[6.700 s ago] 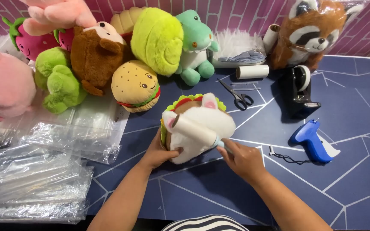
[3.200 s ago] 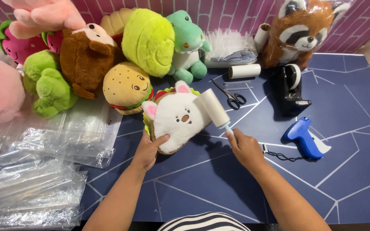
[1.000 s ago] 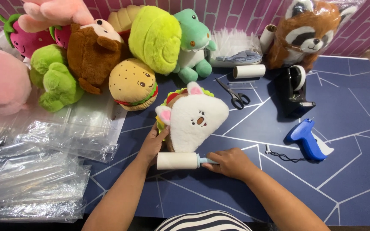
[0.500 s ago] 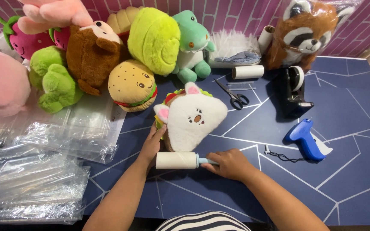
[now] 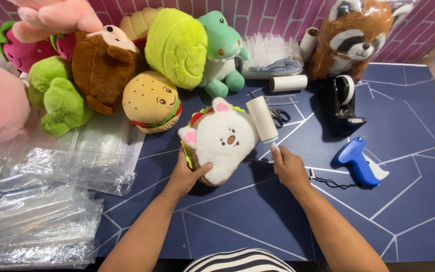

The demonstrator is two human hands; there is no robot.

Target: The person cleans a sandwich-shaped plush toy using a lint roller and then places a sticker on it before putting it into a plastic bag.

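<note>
The white cat plush (image 5: 222, 143) lay on the dark blue table (image 5: 404, 201), in front of the burger plush (image 5: 152, 100), and it was tilted to the left compared with half a second before, when it stood more upright. The left hand (image 5: 185, 174) held its lower edge, the thumb pressed on the white fur and the other fingers hidden under the toy. The right hand (image 5: 288, 166) had its fingers closed around the handle of the lint roller (image 5: 262, 118). Earlier the roller lay flat on the table below the plush; now it was raised and touched the toy's right side. The scissors (image 5: 279, 117) were just behind the roller, and the blue tagging gun (image 5: 354, 160) was to the right.
</note>
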